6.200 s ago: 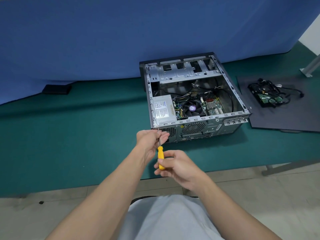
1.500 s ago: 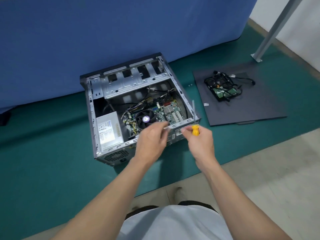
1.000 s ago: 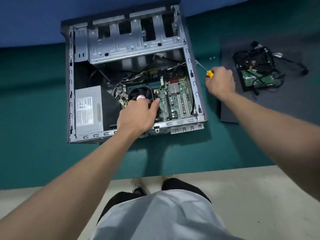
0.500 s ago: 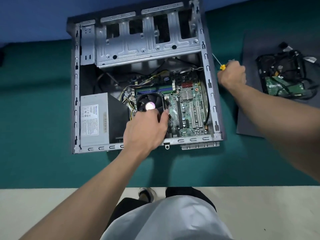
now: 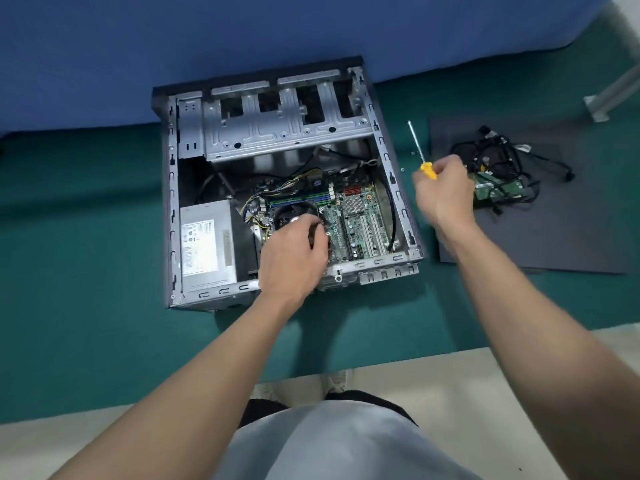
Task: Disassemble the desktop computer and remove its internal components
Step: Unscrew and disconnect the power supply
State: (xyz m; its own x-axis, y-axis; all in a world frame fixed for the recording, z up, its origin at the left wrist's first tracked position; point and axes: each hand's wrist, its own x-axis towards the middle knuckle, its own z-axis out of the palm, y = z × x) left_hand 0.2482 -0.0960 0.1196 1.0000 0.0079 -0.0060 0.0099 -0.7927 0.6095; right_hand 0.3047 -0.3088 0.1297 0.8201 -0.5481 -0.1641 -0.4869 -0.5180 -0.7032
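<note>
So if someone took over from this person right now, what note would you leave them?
Left hand is inside the computer case, gripping the CPU fan by its edge.
Right hand holds the yellow screwdriver out to the right of the case, tip pointing away.
Done: side panel is off and lies on the green mat; a removed drive with cables sits on it.
Left: CPU fan, power supply and motherboard are inside the case, to be taken out.

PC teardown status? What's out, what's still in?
Done: side panel off, hard drive and cables lying on it. In hand: left hand curled over the CPU fan; right hand holds the screwdriver outside the case. Left: power supply, motherboard, fan still in the case.
</note>
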